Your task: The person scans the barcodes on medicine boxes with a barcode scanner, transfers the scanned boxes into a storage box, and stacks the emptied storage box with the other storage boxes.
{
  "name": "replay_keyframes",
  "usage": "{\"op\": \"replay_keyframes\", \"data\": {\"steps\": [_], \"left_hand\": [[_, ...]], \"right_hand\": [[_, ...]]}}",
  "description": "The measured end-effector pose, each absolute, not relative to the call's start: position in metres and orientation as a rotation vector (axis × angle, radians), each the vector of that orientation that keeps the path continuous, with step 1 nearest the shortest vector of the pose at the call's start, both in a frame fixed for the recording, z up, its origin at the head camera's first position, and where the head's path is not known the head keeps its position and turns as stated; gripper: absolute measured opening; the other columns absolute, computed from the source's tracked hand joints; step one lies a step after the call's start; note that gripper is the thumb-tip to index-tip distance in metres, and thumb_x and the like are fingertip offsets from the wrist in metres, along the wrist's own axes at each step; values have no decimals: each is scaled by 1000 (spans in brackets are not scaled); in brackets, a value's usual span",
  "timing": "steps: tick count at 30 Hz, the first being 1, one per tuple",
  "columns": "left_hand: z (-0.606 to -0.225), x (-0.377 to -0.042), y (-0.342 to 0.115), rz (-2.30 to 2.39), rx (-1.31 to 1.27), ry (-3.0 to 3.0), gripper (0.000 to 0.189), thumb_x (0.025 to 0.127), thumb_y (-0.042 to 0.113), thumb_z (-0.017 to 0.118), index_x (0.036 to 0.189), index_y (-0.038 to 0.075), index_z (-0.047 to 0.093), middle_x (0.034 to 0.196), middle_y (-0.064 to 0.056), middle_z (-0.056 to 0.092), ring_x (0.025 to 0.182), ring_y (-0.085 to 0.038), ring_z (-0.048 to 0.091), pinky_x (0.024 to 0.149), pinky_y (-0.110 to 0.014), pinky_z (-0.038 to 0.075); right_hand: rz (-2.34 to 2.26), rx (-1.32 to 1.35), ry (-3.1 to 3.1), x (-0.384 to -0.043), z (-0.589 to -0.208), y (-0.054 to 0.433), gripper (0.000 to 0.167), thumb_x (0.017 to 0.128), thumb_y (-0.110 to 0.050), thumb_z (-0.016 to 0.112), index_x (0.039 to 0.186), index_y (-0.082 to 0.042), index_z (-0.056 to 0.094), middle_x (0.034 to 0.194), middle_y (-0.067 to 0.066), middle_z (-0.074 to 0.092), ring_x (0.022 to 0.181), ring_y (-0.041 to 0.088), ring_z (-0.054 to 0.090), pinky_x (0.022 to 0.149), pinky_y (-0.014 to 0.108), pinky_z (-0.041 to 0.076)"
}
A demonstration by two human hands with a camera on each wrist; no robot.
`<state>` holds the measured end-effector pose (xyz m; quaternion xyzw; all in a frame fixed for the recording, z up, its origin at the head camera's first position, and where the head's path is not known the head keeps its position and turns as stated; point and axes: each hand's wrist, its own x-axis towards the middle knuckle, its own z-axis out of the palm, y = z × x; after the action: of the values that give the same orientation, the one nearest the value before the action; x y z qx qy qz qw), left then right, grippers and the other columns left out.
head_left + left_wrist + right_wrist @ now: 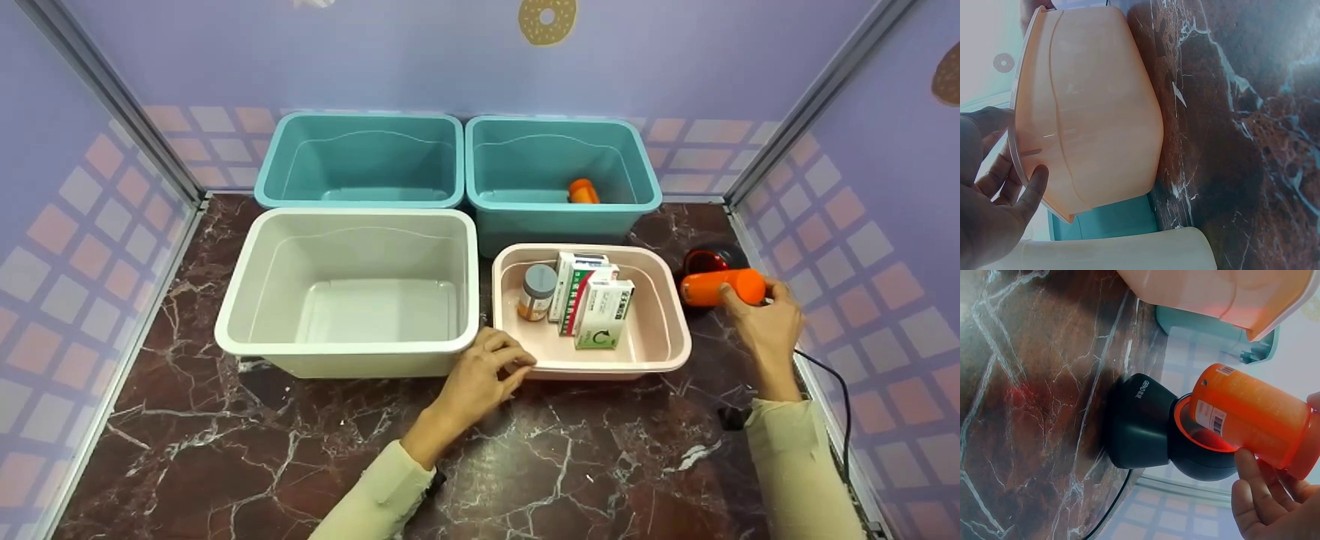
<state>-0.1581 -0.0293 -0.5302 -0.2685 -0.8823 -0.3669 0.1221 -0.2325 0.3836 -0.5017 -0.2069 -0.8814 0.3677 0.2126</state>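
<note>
My right hand (771, 322) grips an orange bottle (712, 288) by its capped end, tilted on its side. A barcode label on the bottle faces the red-lit window of a black barcode scanner (1145, 422), close in front of it. With fingers on both sides of the rim, my left hand (484, 371) holds the near left corner of a pink bin (1100, 107). Inside that bin stand a grey-capped jar (538, 292) and several medicine boxes (604, 315), leaning together.
A white bin (345, 349) stands left of the pink one. Behind are two teal bins, the left one (360, 203) and the right one (555, 217); another orange bottle (583, 191) lies in the right one. The scanner's cable (844, 390) runs along the right wall.
</note>
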Motion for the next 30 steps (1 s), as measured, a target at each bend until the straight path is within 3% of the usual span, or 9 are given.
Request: {"op": "replay_keyframes", "data": {"steps": [30], "left_hand": [[-530, -158, -29, -1071, -788, -2579, 10, 86, 18, 77, 96, 17, 77, 99, 2, 65, 106, -17, 56, 98, -31, 51]], "right_hand": [[944, -633, -2511, -231, -498, 388, 69, 82, -53, 68, 128, -1, 60, 123, 26, 64, 116, 49, 55, 103, 55, 38]]}}
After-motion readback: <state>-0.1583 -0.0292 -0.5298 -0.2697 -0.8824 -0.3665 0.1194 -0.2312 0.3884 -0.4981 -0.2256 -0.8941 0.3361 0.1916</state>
